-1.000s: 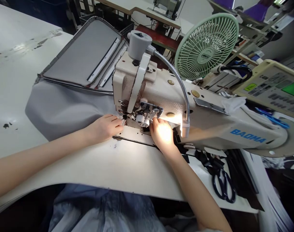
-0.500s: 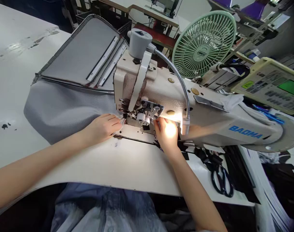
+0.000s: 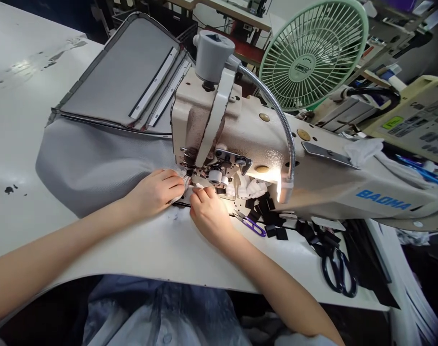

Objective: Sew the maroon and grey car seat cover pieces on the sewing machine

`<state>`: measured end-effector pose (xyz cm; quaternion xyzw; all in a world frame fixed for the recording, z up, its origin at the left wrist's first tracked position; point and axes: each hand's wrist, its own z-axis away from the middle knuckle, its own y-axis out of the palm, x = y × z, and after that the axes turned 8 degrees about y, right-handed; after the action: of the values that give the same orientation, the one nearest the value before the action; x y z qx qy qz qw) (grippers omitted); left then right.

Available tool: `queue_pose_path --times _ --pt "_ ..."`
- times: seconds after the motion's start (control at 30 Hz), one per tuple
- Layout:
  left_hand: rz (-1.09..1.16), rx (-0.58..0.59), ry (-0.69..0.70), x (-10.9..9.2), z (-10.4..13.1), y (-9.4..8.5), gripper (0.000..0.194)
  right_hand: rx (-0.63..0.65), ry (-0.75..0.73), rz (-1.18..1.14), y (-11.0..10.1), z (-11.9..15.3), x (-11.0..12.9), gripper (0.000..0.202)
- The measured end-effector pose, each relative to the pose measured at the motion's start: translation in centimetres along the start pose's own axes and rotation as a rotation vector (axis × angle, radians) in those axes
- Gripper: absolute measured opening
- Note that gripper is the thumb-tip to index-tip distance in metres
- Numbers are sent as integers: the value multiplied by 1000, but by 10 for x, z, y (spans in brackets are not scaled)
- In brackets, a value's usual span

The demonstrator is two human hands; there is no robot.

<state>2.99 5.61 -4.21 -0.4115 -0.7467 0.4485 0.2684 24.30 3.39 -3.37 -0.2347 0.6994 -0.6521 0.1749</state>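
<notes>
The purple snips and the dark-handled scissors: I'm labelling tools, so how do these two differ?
The purple snips are slimmer and smaller; the dark-handled scissors have two large loops.
The snips' metal points show, while the scissors' blades cannot be made out near the black pieces.
The snips lie close to the right hand; the scissors lie farther off.
Both rest on the white table, unheld.

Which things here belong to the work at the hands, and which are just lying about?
In use:
grey fabric, held by the left hand
small white piece, apparently pinched by the right hand
sewing machine
lit lamp

Apparently lying about:
purple snips
dark-handled scissors
fan
</notes>
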Motion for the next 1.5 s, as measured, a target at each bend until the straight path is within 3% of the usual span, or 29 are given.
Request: queue_pose_path --times 0.23,0.37,0.47,0.57,0.73,0.9,1.0,1.1,1.27,1.5 --pt "71 -13 -51 -1 0 0 15 -8 -45 -263 12 4 -5 28" --pt "61 1 -32 -2 -1 -1 13 -34 26 -197 12 0 -6 13" --pt "115 34 -73 -2 0 -1 12 -66 48 -134 10 0 -4 28" --pt "264 69 -254 3 -1 -3 13 -53 97 -91 8 3 -3 41" --pt "598 75 -833 19 -11 -12 25 59 167 -57 6 2 1 48" --pt "751 -28 -974 25 -15 -14 35 71 211 -51 7 -7 7 45" --pt "766 -14 -909 22 -13 -14 33 77 233 -65 8 -12 8 43" --pt "669 45 -730 17 -10 -13 26 74 227 -91 7 -13 6 40" --pt "464 38 -453 13 -5 -8 11 16 194 -130 7 -9 2 33" --pt "334 26 -292 12 -2 -5 12 -33 200 -103 10 -5 3 30"
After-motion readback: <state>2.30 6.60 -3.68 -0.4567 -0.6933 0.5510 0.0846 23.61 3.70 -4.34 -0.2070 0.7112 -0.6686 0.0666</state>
